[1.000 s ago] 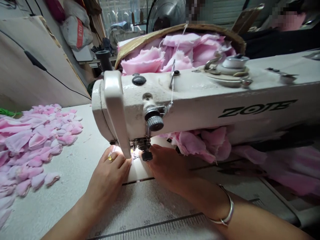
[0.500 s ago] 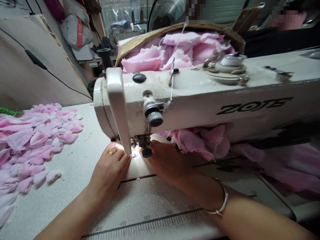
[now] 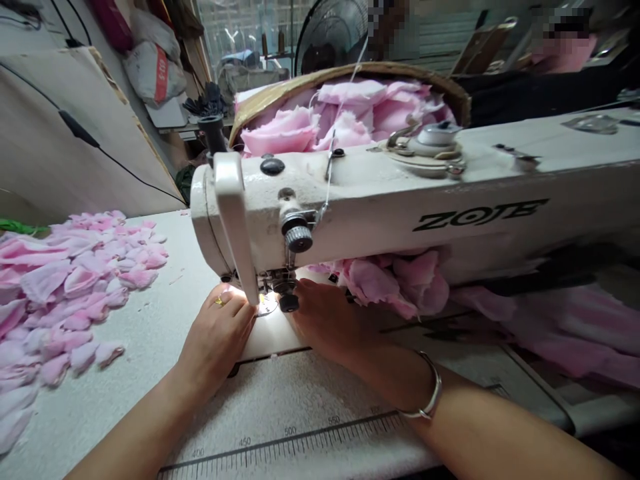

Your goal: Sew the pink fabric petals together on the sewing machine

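A white sewing machine [image 3: 360, 207] spans the view, its lamp lighting the needle plate [image 3: 267, 305]. On the left of the needle area is my left hand [image 3: 215, 330], wearing a ring, its fingers bent and closed behind the machine's white lever. My right hand [image 3: 325, 320] is on the other side, closed, with its fingertips behind the presser parts [image 3: 287, 293]. Whatever either hand pinches is hidden. Pink fabric pieces [image 3: 395, 283] lie bunched under the machine arm, just beyond my right hand.
Many small pink fabric pieces [image 3: 85, 287] cover the left of the table [image 3: 165, 327]. Behind the machine stands a basket [image 3: 465, 107] full of pink cloth. More pink cloth [image 3: 565, 327] lies at the right. A fan [image 3: 330, 40] and a board [image 3: 65, 127] are at the back.
The view has shifted slightly, so the machine's right part appears further left and its head a little lower. Both hands keep their places by the needle.
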{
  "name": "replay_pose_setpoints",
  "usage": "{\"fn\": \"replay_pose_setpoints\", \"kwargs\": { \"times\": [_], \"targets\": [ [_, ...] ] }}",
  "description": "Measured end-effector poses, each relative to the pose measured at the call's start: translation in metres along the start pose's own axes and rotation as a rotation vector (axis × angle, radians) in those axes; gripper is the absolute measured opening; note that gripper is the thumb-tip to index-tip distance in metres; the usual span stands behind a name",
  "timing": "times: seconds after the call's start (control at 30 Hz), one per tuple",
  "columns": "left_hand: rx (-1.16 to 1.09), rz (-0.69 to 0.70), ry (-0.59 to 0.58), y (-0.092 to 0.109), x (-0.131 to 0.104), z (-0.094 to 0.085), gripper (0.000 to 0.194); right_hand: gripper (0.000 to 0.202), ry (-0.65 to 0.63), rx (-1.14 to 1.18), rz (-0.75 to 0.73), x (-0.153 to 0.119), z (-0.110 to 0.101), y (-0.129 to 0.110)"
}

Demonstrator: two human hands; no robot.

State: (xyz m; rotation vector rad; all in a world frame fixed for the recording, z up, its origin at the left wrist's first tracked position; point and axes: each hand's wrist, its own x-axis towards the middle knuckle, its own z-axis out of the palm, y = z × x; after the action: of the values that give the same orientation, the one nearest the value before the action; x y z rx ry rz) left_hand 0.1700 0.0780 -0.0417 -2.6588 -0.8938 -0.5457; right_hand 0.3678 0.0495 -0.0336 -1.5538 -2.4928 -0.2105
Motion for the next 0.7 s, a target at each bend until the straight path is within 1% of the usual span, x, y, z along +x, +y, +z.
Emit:
{"fn": "replay_pose_setpoints", "kwargs": {
  "times": [0.13,0.23,0.37,0.5,0.6,0.7],
  "targets": [
    [0.029,-0.061,-0.020,-0.004,0.000,0.002,0.013,0.018,0.001,0.042,0.029,-0.002,-0.001,0.001],
    [0.074,-0.102,0.004,-0.009,0.000,0.002,0.009,0.018,-0.012,0.060,0.036,-0.005,-0.001,0.001],
    [0.078,-0.084,0.032,-0.012,-0.001,-0.002,0.009,0.015,0.009,0.085,0.033,-0.008,-0.004,-0.002],
    [0.041,-0.048,0.049,-0.009,0.000,-0.007,0.010,0.015,0.007,0.071,0.039,-0.002,-0.008,-0.009],
    [0.025,-0.025,0.058,-0.006,0.000,-0.008,0.008,0.019,-0.004,0.056,-0.008,0.004,-0.006,-0.020],
    [0.027,-0.016,0.072,-0.007,0.001,-0.008,0.007,0.023,0.057,0.031,-0.094,0.002,-0.001,-0.031]
  ]
}}
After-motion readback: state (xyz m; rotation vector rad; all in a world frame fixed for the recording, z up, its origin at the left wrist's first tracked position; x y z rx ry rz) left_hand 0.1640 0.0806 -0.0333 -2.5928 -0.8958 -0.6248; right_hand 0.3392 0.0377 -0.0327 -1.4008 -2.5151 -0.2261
